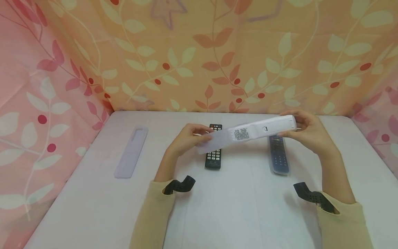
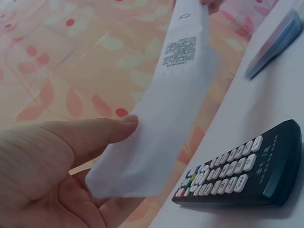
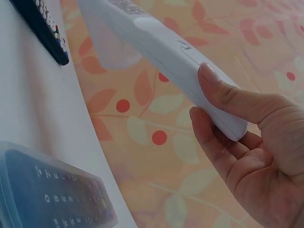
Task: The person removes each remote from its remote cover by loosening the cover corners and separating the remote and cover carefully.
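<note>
Left hand (image 1: 187, 140): we're pinching the sleeve (image 2: 147, 152).
Right hand (image 1: 314, 135): we're gripping the white remote (image 1: 275, 125).
White remote: we're holding it above the table (image 1: 242, 204), seemingly partly sleeved.
Sleeve: we're best aligning it squarely.
Black remote (image 1: 213, 164): lying below.

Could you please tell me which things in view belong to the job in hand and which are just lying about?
In hand:
White remote, held by the right fingers
Translucent sleeve, pinched by the left fingers

Seemingly lying about:
Black remote
Covered dark remote
Second sleeve, at left
</note>
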Demonstrator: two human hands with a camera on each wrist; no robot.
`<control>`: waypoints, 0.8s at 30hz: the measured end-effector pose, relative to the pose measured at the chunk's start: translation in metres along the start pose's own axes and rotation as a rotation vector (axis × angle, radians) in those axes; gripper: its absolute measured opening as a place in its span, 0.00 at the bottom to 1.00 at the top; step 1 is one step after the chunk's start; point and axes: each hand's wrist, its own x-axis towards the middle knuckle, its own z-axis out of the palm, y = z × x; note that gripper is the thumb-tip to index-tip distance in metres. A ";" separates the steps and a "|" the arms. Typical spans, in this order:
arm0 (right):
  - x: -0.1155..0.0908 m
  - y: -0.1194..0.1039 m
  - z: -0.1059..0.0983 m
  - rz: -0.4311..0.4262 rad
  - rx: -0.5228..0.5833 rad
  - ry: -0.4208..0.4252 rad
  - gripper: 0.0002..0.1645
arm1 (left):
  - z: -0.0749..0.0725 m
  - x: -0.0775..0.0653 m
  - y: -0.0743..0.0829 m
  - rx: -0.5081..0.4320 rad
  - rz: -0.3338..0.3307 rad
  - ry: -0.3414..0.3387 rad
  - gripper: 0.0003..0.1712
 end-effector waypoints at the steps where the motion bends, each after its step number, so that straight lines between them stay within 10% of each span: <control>1: 0.000 -0.001 0.001 -0.003 0.000 -0.006 0.36 | 0.002 0.000 0.001 0.013 0.004 0.002 0.18; 11: 0.002 -0.009 0.008 -0.008 -0.064 -0.053 0.35 | 0.016 0.001 0.014 0.286 0.010 -0.021 0.16; 24: 0.001 -0.012 0.010 -0.012 -0.064 -0.067 0.36 | 0.025 0.004 0.014 0.180 0.020 -0.021 0.15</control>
